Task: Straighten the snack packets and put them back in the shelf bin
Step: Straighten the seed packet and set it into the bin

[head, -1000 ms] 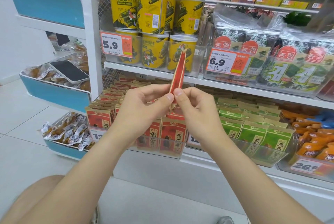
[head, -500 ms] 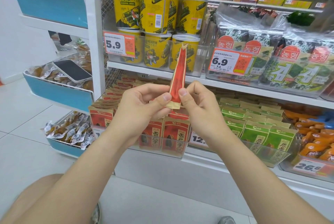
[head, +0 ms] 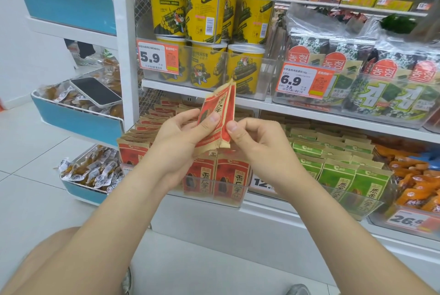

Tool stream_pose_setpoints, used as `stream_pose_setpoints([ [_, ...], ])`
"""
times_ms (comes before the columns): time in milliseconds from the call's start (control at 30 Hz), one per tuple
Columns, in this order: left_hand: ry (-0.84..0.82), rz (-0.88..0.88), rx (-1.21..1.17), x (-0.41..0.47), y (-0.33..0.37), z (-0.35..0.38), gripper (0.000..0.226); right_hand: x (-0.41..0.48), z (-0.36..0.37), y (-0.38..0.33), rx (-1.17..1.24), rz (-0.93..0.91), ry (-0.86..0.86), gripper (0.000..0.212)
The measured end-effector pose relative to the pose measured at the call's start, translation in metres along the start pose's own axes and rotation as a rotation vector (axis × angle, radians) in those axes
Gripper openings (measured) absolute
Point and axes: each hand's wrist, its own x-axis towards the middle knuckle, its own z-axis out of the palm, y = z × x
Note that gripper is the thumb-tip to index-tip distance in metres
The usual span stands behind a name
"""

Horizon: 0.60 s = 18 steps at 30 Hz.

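- Red snack packet [head: 217, 113]: long axis near vertical, top edge tilted slightly right, printed face toward camera.
- Left hand [head: 183, 135] and right hand [head: 256, 138] both pinch its lower half, above the shelf bin [head: 214, 197].

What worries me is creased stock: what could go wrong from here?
The left hand and right hand pinch the red snack packet low down, so it may crease or slip. The red row in the clear bin looks tightly packed; forcing it in could bend neighbours.

Two hands [head: 176, 139] [head: 259, 144], one held packet [head: 221, 104], one phone [head: 95, 91].
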Motion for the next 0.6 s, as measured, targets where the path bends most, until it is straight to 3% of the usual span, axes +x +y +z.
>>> stream_pose_setpoints([
  [100,0.053,0.111,0.094,-0.001,-0.002,-0.001,0.072,-0.002,-0.004,-0.006,-0.067,0.15,-0.025,0.051],
  [200,0.095,0.147,0.149,-0.004,-0.002,0.0,0.06,-0.004,-0.005,-0.007,-0.067,0.242,-0.1,0.038],
  [300,0.103,0.1,0.15,-0.004,0.002,0.002,0.025,-0.003,-0.006,-0.005,-0.045,0.268,-0.116,0.026],
  [467,0.166,-0.005,0.089,-0.003,0.006,0.002,0.042,-0.002,-0.011,0.001,-0.169,0.193,-0.216,0.024],
  [600,0.119,0.02,0.124,-0.003,0.005,0.0,0.036,-0.003,-0.013,0.004,-0.376,0.167,-0.258,0.028],
])
